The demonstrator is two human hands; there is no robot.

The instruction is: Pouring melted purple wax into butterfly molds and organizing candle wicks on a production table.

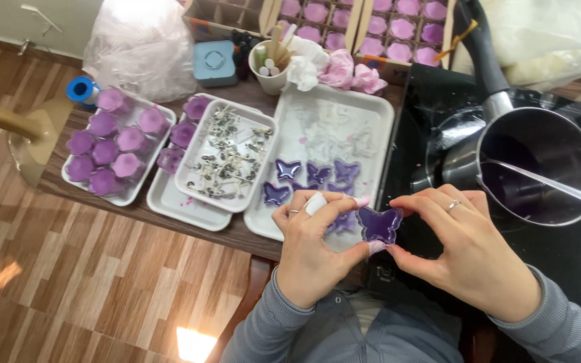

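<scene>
Both my hands hold one small butterfly-shaped clear mould (pixel 379 224) filled with purple wax, just above the table's near edge. My left hand (pixel 311 249) pinches its left side with thumb and fingers, and a small white object sits between its fingers. My right hand (pixel 469 249), with a ring on one finger, grips the mould's right wing. Several more purple butterfly moulds (pixel 317 173) lie on the white tray (pixel 364 114) right behind my hands.
A steel saucepan (pixel 539 168) of dark purple wax with a spoon stands on a black hob to the right. To the left are a tray of metal wick tabs (pixel 226 158), a tray of purple flower candles (pixel 112 144), a cup of sticks (pixel 272 64) and a box of pink candles (pixel 384 27).
</scene>
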